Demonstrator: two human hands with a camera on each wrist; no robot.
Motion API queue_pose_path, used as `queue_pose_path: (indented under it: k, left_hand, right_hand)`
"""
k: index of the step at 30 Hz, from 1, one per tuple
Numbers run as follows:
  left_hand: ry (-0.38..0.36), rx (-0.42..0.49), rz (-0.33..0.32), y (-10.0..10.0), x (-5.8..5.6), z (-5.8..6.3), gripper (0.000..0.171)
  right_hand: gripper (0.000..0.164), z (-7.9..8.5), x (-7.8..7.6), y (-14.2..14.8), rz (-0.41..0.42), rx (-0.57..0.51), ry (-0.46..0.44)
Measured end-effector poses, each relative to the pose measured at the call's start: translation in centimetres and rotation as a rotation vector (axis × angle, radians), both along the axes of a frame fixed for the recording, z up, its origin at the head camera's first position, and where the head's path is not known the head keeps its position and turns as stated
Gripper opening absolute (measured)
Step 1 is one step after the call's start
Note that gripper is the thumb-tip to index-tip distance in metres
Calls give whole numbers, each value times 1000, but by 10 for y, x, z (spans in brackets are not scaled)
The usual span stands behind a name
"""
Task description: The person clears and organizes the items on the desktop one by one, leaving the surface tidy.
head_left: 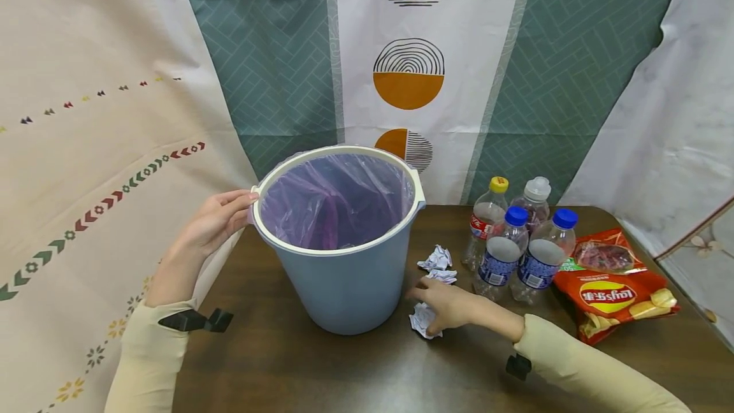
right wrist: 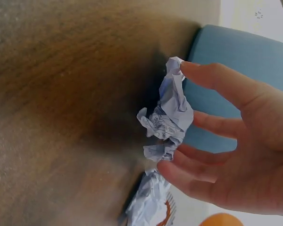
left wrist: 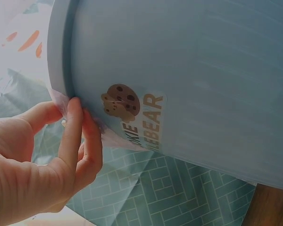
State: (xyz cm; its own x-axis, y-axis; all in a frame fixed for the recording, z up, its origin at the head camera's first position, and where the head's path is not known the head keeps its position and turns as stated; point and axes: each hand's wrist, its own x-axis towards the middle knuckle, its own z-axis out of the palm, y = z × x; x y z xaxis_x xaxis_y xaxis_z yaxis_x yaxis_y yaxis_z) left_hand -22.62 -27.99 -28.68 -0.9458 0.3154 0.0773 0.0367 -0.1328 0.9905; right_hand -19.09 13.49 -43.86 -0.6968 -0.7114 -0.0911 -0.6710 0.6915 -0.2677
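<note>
A blue trash bin (head_left: 350, 285) with a cream rim stands on the table, lined with a thin pinkish plastic bag (head_left: 367, 190). At the left side of its rim, my left hand (head_left: 209, 225) pinches the edge between thumb and fingers; the left wrist view shows this hand (left wrist: 52, 155) beside a bear-and-cookie sticker (left wrist: 122, 101). Right of the bin, my right hand (head_left: 450, 303) holds a crumpled paper ball (head_left: 422, 319) at table level. In the right wrist view, thumb and fingers span the printed paper ball (right wrist: 172, 113).
More crumpled paper (head_left: 438, 259) lies just behind my right hand. Farther right stand several plastic bottles, including a blue-capped bottle (head_left: 501, 250) and a yellow-capped bottle (head_left: 487, 212). A red chip bag (head_left: 616, 292) lies beside them on the brown table (head_left: 321, 375). Patterned cloth (head_left: 275, 50) hangs behind.
</note>
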Motion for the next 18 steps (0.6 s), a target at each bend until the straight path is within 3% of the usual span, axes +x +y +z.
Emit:
queue_pose_path:
  k: [11, 18]
  left_hand:
    - [-7, -8, -5, 0, -1, -1, 17]
    - [-17, 0, -1, -1, 0, 1, 16]
  right_hand:
    - [55, -7, 0, -4, -41, 48, 4]
    - [52, -2, -5, -3, -34, 57, -3]
